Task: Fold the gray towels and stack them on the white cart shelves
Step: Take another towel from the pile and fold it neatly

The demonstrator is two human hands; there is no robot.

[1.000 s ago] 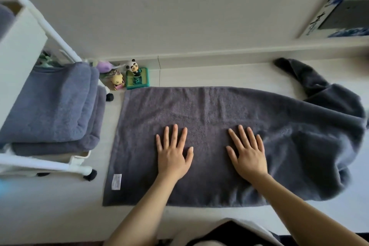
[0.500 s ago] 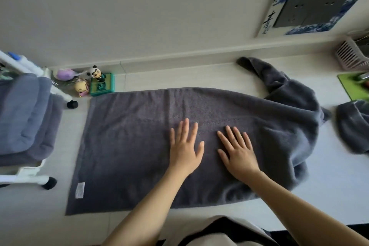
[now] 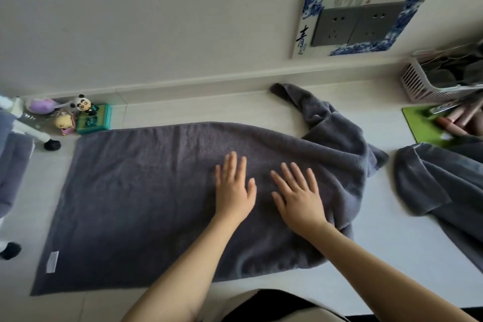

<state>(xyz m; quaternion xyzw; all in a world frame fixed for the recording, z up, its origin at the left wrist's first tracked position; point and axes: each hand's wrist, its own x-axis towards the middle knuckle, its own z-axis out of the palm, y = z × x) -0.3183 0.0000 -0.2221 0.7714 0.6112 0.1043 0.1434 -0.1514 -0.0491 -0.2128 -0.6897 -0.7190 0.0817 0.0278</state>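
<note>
A large gray towel (image 3: 136, 191) lies spread on the white floor, flat on the left with a white label near its front left corner and bunched up at its right end. My left hand (image 3: 234, 189) presses flat on its middle, fingers straight. Just to the right, my right hand (image 3: 300, 196) lies flat on it too, fingers spread. A second gray towel (image 3: 439, 185) sits crumpled at the right edge. The white cart (image 3: 28, 131) shows only a leg and black foot at the far left, with folded gray towels (image 3: 10, 165) on its shelf.
Small toy figures and a green box (image 3: 94, 120) stand by the wall behind the towel's left corner. A pink slatted basket (image 3: 423, 83) and a green mat (image 3: 420, 125) with small items sit at the right. Wall sockets are above.
The view has swung right, so the cart slid nearly out of sight and the second towel came in. Both hands slid right along the towel and moved closer together.
</note>
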